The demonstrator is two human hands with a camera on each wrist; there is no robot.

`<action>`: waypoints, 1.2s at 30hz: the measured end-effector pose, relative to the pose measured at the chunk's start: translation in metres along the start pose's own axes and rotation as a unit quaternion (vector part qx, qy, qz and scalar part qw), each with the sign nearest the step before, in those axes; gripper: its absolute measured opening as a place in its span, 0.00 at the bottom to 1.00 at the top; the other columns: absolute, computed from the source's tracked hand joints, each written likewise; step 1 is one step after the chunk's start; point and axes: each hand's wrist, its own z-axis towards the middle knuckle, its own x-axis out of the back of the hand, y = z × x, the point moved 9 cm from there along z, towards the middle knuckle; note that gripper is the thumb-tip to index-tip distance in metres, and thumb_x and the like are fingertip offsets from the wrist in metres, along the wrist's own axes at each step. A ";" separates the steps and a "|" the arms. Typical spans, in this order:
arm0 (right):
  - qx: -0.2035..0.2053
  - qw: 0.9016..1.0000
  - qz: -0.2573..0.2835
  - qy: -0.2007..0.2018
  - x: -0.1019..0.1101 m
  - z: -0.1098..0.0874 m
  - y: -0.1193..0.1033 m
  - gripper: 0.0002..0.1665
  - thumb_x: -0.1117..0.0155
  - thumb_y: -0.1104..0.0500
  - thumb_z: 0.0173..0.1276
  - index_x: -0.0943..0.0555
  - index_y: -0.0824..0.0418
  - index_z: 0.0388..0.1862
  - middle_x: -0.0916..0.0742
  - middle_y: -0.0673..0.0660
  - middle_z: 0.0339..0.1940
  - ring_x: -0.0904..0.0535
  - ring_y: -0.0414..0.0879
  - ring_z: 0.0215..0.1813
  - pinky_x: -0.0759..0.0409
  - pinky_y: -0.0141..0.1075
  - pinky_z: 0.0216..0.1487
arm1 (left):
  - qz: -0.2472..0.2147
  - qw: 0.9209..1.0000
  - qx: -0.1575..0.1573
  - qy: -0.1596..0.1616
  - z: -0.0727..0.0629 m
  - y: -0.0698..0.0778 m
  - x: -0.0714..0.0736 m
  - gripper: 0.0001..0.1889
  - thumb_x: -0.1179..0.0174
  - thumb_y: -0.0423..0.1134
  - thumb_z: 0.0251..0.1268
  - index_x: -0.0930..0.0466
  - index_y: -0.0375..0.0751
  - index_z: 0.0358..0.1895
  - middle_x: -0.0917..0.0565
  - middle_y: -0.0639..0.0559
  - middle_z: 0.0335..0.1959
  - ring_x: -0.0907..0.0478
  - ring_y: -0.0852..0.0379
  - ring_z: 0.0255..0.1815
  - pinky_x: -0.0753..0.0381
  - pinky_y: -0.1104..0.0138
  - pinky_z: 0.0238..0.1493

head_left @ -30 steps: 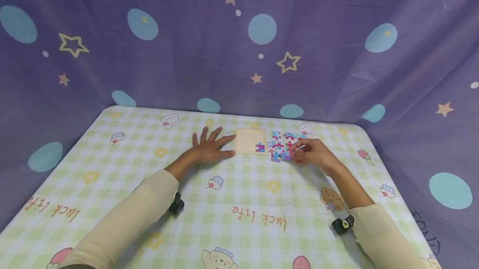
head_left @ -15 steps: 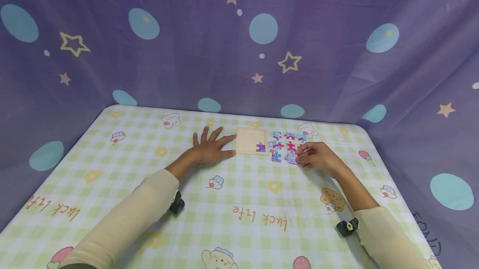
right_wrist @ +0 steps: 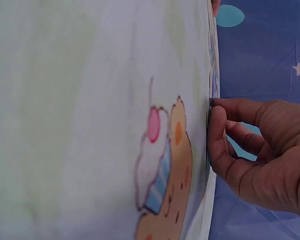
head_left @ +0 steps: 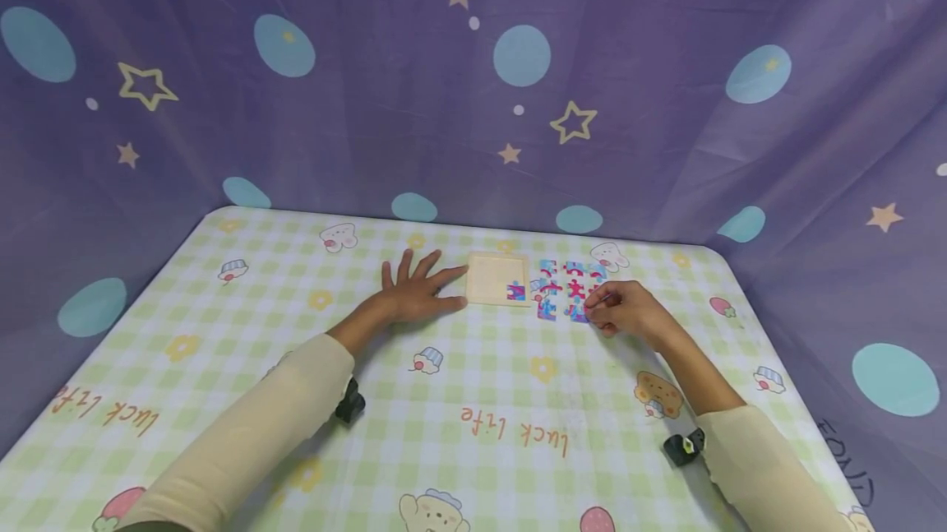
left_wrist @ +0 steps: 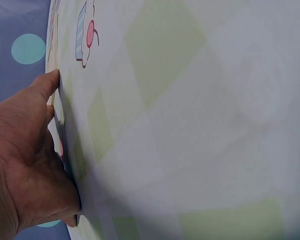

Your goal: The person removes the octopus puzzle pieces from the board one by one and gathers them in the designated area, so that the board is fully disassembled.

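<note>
A shallow wooden puzzle tray (head_left: 491, 277) lies on the table, with one pink and blue jigsaw piece (head_left: 515, 291) in its near right corner. My left hand (head_left: 414, 295) is spread flat beside it, with thumb and a fingertip at its left edge; the left wrist view shows this hand (left_wrist: 30, 155) side-on. To the tray's right, several loose jigsaw pieces (head_left: 574, 269) lie in rows. At the near row, my right hand (head_left: 625, 310) pinches a jigsaw piece (head_left: 577, 313) by its right side. Thumb and index finger meet low over the cloth in the right wrist view.
A green and white checked cloth (head_left: 488, 384) with printed cartoons covers the table. Purple curtain (head_left: 414, 104) hangs behind and at both sides. Black wrist cameras (head_left: 350, 402) sit under both forearms.
My right hand has shifted slightly right and nearer with the pinched piece, uncovering other loose pieces, and has barely moved since half a second ago. The left hand stays put.
</note>
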 end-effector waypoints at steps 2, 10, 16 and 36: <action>-0.003 1.000 -0.003 0.001 0.000 0.000 0.000 0.11 0.32 0.67 0.82 0.16 0.74 0.57 0.11 0.55 0.40 0.16 0.42 0.37 0.12 0.33 0.40 | -0.001 1.000 -0.001 0.000 -0.001 0.000 0.000 0.42 0.50 0.80 0.79 0.49 0.84 0.92 0.68 0.57 0.98 0.89 0.34 0.94 0.86 0.24 0.85; 0.007 1.000 -0.001 0.003 0.001 -0.001 -0.004 0.12 0.32 0.68 0.81 0.16 0.74 0.57 0.11 0.58 0.42 0.17 0.43 0.37 0.13 0.34 0.39 | -0.004 1.000 -0.003 -0.003 -0.001 0.002 0.000 0.43 0.50 0.80 0.79 0.48 0.83 0.92 0.68 0.57 0.98 0.90 0.34 0.94 0.87 0.24 0.84; 0.019 1.000 -0.016 0.016 0.003 0.001 -0.012 0.14 0.30 0.64 0.82 0.16 0.72 0.59 0.10 0.59 0.42 0.15 0.45 0.36 0.13 0.36 0.38 | -0.003 1.000 -0.004 -0.004 -0.001 0.002 0.000 0.42 0.50 0.79 0.79 0.49 0.83 0.92 0.69 0.57 0.98 0.90 0.34 0.94 0.87 0.24 0.84; 0.053 0.998 -0.013 0.017 -0.017 0.023 -0.043 0.14 0.28 0.64 0.81 0.13 0.71 0.58 0.11 0.60 0.43 0.12 0.46 0.35 0.09 0.36 0.39 | -0.001 1.000 -0.004 -0.002 -0.003 0.003 0.001 0.42 0.50 0.80 0.79 0.49 0.83 0.92 0.68 0.57 0.98 0.90 0.35 0.94 0.86 0.24 0.85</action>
